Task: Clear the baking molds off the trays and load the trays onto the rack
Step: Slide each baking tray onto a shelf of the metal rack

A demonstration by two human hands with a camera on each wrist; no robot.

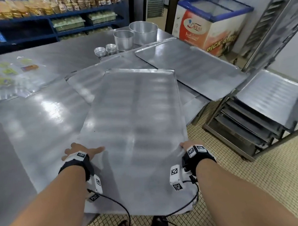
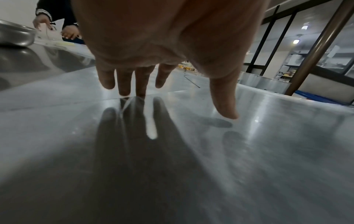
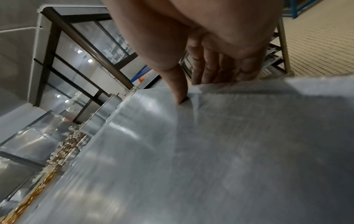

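Observation:
A large bare metal tray (image 1: 136,124) lies in front of me, its near end hanging over the table's front edge. My right hand (image 1: 186,144) grips its right rim, thumb (image 3: 180,91) on top of the tray (image 3: 229,151) and fingers curled below the edge. At the left rim, my left hand (image 1: 80,150) is spread flat with straight fingers (image 2: 124,89) touching the metal (image 2: 249,151). Two more trays (image 1: 89,78) (image 1: 185,66) lie behind. Small mold stacks (image 1: 100,52) (image 1: 110,48) and two round tins (image 1: 123,39) (image 1: 143,32) stand at the back.
The tray rack (image 1: 242,129) stands on the tiled floor at the right, with a tray (image 1: 270,93) on its top level. A chest freezer (image 1: 209,25) is behind it. Plastic bags (image 1: 10,76) lie on the table's left. Another person's hands (image 2: 67,31) work across the table.

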